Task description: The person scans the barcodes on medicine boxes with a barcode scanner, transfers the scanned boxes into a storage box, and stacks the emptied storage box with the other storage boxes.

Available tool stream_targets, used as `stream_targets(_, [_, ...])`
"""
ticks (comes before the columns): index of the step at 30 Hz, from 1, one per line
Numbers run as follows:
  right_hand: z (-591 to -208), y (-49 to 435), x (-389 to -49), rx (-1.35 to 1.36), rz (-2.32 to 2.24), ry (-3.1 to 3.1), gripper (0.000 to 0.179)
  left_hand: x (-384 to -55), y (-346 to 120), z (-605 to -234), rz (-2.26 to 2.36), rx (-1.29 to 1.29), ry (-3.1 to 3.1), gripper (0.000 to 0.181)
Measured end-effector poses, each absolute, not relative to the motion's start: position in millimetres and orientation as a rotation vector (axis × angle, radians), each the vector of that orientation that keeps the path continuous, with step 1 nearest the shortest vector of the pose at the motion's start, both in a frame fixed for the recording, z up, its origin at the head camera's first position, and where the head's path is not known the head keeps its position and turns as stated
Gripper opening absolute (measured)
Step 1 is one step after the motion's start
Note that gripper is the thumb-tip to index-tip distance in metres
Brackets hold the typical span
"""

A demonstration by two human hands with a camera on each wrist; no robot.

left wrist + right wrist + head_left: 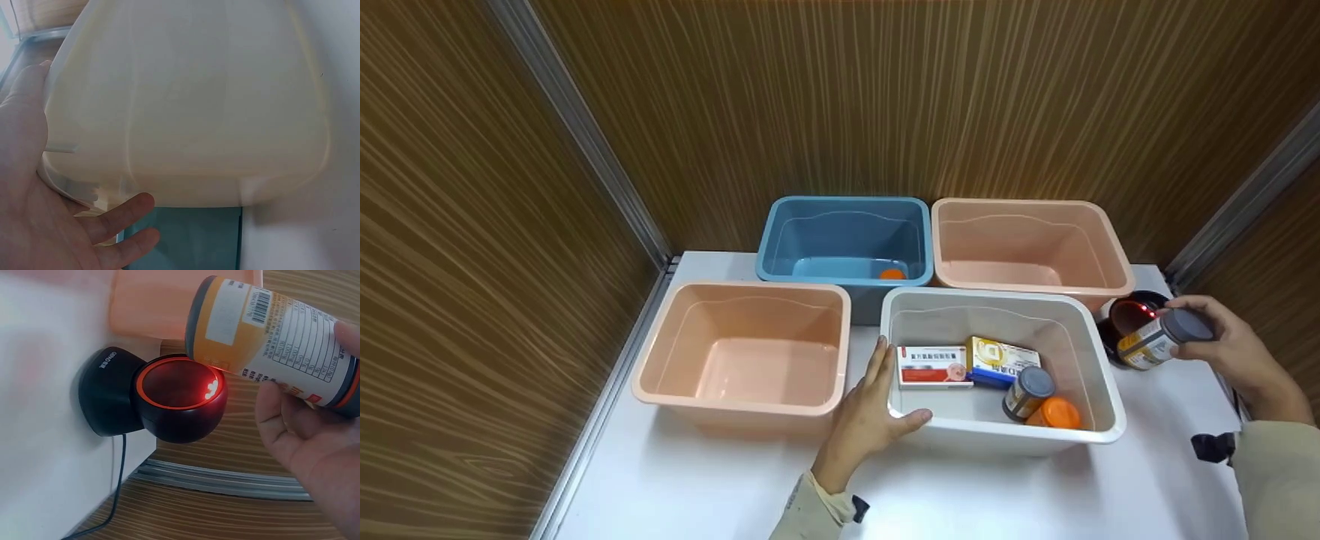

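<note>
My right hand (1234, 349) grips a pill bottle (1155, 341) with a dark grey lid, tilted in front of a black barcode scanner (180, 391). In the right wrist view the bottle's label shows a printed barcode and a table, and the scanner's face glows red. My left hand (870, 412) rests at the front left corner of a white bin (997, 433), its fingers against the left side and thumb at the front rim. Inside that bin lie a red-and-white medicine box (934, 367), a yellow, white and blue box (1001, 360), another grey-lidded bottle (1029, 391) and an orange-lidded bottle (1055, 414).
A pink bin (742, 409) stands left of the white one. Behind are a blue bin (844, 281) with an orange item (892, 274) inside, and a second pink bin (1031, 289). Wood-grain panels (840, 97) enclose the white table (720, 480). The scanner's cable (119, 484) trails over the table.
</note>
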State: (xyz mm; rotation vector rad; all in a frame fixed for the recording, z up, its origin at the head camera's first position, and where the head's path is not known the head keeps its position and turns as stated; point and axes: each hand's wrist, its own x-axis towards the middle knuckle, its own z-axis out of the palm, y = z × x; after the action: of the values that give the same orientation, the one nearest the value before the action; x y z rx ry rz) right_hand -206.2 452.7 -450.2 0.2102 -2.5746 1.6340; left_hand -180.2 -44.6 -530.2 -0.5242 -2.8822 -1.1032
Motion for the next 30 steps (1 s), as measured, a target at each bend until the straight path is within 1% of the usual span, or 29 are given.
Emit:
stream_targets(4, [-452.7, 457.1, -205.3, 0.214, 1.735, -2.548, 0.062, -180.5, -44.8, -529.9, -1.116, -0.520, -2.888, 0.112])
stream_targets(12, [-451.3, 459.7, -204.2, 0.151, 1.672, -2.598, 0.062, -181.2, -44.3, -530.6, -1.126, -0.534, -2.897, 0.114])
stream_targets(17, [-451.2, 453.9, -205.9, 0.127, 1.544, -2.651, 0.063, -181.0, -44.6, -531.1, -1.118, -0.528, -2.895, 0.115])
stream_targets(21, [-447.7, 447.8, -206.2, -0.001, 1.388, -2.742, 0.065, -181.1, -44.5, -530.3, -1.129, -0.528, -2.897, 0.115])
stream_targets(23, [-445.2, 442.8, -206.3, -0.095, 1.298, -2.789, 0.068, -180.9, -44.7, -530.2, -1.131, -0.525, -2.898, 0.114])
stream_targets(26, [-443.6, 435.1, -208.0, -0.240, 1.206, -2.829, 0.078, -180.5, -44.7, -530.4, -1.128, -0.524, -2.897, 0.113])
stream_targets(28, [-444.5, 431.3, -209.6, -0.303, 1.147, -2.832, 0.085, -180.6, -44.6, -530.5, -1.119, -0.525, -2.897, 0.113])
stream_targets(30, [-446.9, 429.1, -210.6, -0.336, 1.121, -2.828, 0.089, -180.8, -44.4, -530.7, -1.111, -0.530, -2.895, 0.112])
